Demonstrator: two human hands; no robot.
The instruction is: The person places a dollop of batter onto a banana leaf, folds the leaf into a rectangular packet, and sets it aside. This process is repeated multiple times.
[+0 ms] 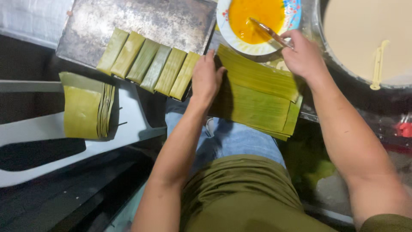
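A thick stack of cut banana-leaf sheets lies just right of the frame's centre, resting across the person's lap above the blue jeans. The left hand lies flat on the stack's left edge, fingers together and pointing toward the top of the frame, pressing down rather than closed around anything. The right hand sits at the stack's upper right corner, its fingers closed on the handle of a brush, whose far end dips into the orange liquid in a white bowl with a patterned rim, at the top centre of the frame.

Left of the left hand, six folded leaf parcels lie side by side in a slanting row along the lower edge of a worn metal tray, which fills the upper left. The nearest parcel is just beside the left hand's fingertips. Further left, at the middle left of the frame, a second small pile of leaf pieces rests on a white plastic chair.

In the upper right corner stands a large basin of pale batter with a yellow plastic ladle handle lying in it. An olive shirt fills the bottom centre.
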